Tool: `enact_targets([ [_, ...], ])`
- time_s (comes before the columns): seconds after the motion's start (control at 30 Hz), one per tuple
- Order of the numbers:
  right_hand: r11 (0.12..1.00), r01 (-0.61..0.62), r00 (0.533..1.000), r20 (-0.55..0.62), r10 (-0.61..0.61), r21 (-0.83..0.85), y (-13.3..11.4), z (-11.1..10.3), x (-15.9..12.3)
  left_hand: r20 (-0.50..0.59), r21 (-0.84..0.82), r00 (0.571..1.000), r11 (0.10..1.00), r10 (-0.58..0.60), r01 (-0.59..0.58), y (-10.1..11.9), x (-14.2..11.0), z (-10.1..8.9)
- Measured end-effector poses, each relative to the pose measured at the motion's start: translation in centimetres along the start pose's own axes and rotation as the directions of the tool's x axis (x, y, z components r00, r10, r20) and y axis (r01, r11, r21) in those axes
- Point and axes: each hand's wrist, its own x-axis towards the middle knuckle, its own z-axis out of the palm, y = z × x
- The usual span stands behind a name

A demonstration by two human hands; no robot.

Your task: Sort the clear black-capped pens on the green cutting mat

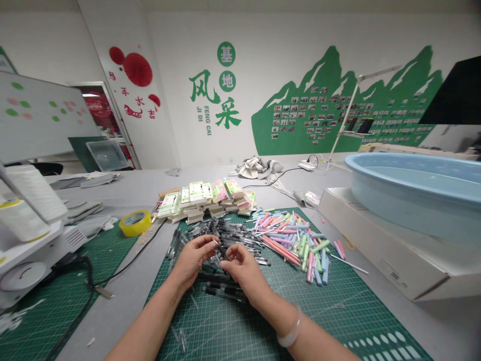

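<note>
My left hand [195,254] and my right hand [242,266] meet over a heap of black pens [233,233] on a green cutting mat [293,311]. A dark pen [222,249] is pinched between them. The fingertips of my left hand are at its pale upper end, and those of my right hand close around its lower part, hiding some of it. More black pens [221,291] lie beneath my hands. To the right is a pile of pastel pens and caps [293,235] in pink, blue, green and purple.
Small boxes [203,195] are stacked behind the pens. Yellow tape [135,223] and a sewing machine [33,260] with thread cones [22,220] stand left. A blue basin [413,195] rests on a white carton [387,255] at right. A black cable [128,268] crosses the table.
</note>
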Motion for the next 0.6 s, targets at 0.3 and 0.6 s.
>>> enact_targets([
  [0.3, 0.994, -0.088, 0.993, 0.081, 0.083, 0.063, -0.44, 0.09, -0.21, 0.046, -0.015, 0.999, 1.0, 0.024, -0.024, -0.03, -0.02, 0.07],
  [0.6, 0.995, -0.055, 0.996, 0.08, 0.048, 0.084, 0.01, -0.21, 0.01, 0.034, -0.021, 0.998, 0.998, 0.055, -0.054, -0.26, -0.06, 0.02],
])
